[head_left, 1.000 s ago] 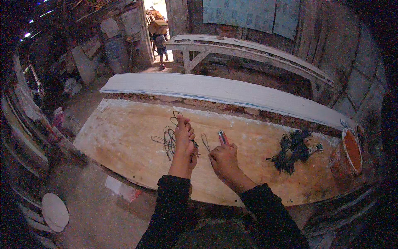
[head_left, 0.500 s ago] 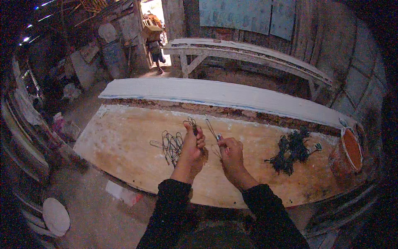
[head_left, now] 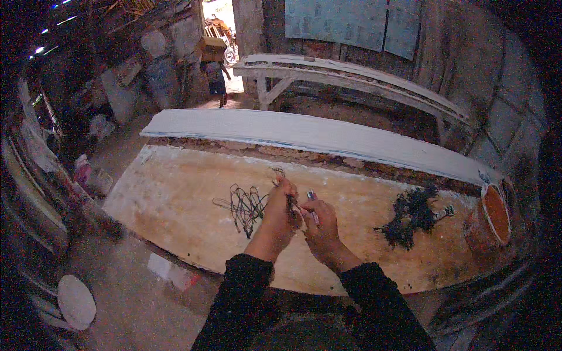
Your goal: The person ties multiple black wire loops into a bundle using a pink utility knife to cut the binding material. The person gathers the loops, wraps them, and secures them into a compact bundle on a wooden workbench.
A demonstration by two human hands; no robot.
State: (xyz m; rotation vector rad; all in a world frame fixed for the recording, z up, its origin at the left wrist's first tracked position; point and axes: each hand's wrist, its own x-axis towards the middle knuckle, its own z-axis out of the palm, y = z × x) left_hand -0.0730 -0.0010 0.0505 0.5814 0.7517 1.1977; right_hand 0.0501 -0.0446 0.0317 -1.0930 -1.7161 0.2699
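Observation:
My left hand point(head_left: 280, 212) pinches a bent piece of thin dark wire point(head_left: 277, 174) above a wooden workbench point(head_left: 175, 199). Close against it, my right hand point(head_left: 319, 221) grips a small tool with a metal tip point(head_left: 311, 198), its tip at the wire between the two hands. Just left of my hands a loose bundle of thin wires point(head_left: 246, 205) lies on the bench. Farther right rests a dark tangled pile of finished wire pieces point(head_left: 410, 215).
An orange bucket point(head_left: 490, 216) stands at the bench's right end. A long white plank point(head_left: 316, 136) runs behind the bench, and a white trestle bench point(head_left: 351, 79) beyond it. A person carrying a box point(head_left: 215, 67) walks in the doorway. A white disc point(head_left: 76, 301) lies on the floor at lower left.
My hands have come together and drawn nearer to me, from spread apart over the wire bundle to touching, with the tool now against the wire. The person in the doorway has come closer.

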